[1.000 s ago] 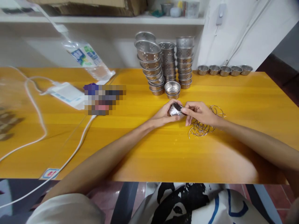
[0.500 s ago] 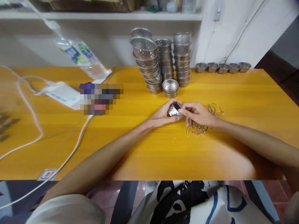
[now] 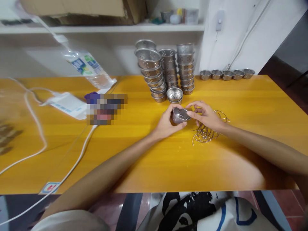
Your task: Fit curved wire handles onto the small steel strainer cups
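Observation:
A small perforated metal cup is tilted in my left hand, whose thumb and fingers wrap round its side. Its opening faces up and toward the right, and a thin curved line, perhaps wire, crosses the opening. My right hand is at the cup's right rim, with the thumb on the edge and the index finger by the far side; the other fingers are curled. Below the right hand lies a tangle of thin wire rings, partly covered by it. Just behind the cup stand two nested perforated cups.
Tall stacks of perforated cups stand at the back, and several single cups line the wall at right. To the left are a tilted plastic bottle, a white power strip, a blurred-out item and a white cable.
The cup has turned in my left hand, showing more of its opening. My right hand's fingers have spread from a tighter pinch at the rim. The view has tilted up slightly.

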### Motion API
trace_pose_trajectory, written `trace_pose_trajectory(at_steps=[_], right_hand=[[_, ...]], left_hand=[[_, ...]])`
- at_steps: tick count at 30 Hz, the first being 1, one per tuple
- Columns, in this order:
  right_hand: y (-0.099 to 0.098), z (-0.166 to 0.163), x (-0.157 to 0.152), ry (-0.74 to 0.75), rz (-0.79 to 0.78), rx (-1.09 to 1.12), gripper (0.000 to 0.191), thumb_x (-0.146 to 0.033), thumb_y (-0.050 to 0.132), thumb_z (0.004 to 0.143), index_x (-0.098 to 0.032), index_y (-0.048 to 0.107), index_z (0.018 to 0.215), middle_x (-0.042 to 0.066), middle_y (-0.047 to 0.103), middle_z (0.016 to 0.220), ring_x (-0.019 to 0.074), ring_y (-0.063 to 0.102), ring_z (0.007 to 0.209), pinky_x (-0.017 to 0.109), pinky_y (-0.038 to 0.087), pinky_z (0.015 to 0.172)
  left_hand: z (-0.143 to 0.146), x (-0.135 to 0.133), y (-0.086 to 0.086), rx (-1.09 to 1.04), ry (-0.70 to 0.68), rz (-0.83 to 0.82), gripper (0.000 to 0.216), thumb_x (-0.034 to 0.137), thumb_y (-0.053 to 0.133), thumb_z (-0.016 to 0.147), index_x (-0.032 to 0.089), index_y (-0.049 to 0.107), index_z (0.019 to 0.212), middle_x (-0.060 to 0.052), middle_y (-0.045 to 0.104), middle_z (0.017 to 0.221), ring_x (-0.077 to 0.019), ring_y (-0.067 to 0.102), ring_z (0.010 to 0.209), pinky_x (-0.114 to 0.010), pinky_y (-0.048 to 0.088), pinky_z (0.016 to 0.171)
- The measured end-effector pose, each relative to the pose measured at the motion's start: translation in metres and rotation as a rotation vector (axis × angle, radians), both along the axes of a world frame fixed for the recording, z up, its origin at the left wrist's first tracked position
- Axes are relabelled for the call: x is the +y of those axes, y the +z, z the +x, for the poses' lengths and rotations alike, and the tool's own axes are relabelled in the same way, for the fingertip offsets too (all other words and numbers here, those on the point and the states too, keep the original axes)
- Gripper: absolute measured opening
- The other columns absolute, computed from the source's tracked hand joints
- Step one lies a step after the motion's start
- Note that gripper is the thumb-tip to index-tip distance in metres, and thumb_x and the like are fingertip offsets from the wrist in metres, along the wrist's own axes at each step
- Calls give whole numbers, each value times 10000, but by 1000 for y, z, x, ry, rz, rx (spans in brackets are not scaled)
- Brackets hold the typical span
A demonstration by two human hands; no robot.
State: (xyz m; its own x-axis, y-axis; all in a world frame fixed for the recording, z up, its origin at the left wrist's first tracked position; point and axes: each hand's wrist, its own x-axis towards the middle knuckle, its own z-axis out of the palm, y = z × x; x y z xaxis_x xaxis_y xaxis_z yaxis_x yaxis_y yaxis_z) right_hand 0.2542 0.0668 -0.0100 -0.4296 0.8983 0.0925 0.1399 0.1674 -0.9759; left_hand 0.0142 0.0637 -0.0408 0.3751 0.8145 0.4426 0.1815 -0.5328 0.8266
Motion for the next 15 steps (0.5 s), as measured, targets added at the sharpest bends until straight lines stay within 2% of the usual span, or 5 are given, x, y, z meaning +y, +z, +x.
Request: trace_pose_trajectory(at_steps=[3,6,8,11,15], right_hand=[[2,0,0,16,-127,42,492,-440,852,939,-286,601,1334,47,674,1184,120,685,695,247,568,474],[2,-2,2,54,-184,77,316,-325,850,913,-234,659,1147,49,736,1150,111,692,642,273,612,507],[4,3,13,-4,-149,64,252,-242,867,872,-200,700,1056,57,781,1103,101,685,604,267,611,520],[16,35,49,-296,-88,29,172,-128,840,863,-167,756,1007,55,808,941,111,697,586,237,584,534],[39,122,105,-917,31,3,163,-10,671,948,-170,667,919,-17,694,673,98,664,545,206,543,576]], left_hand=[[7,-12,1,-14,138,108,652,576,923,845,239,590,1293,-108,748,1247,-289,740,1122,-484,613,1029],[11,-15,2,53,116,183,692,575,925,879,248,611,1402,-155,735,1418,-349,719,1320,-571,571,1170],[11,-11,1,90,74,208,821,589,905,914,282,532,1578,-194,613,1627,-388,626,1488,-597,555,1207],[8,-2,-4,104,71,222,825,555,777,1037,317,376,1717,-219,413,1782,-384,555,1560,-553,618,1127],[5,6,-10,146,109,235,510,368,632,1121,289,493,1605,-191,485,1681,-325,614,1463,-460,670,1022]])
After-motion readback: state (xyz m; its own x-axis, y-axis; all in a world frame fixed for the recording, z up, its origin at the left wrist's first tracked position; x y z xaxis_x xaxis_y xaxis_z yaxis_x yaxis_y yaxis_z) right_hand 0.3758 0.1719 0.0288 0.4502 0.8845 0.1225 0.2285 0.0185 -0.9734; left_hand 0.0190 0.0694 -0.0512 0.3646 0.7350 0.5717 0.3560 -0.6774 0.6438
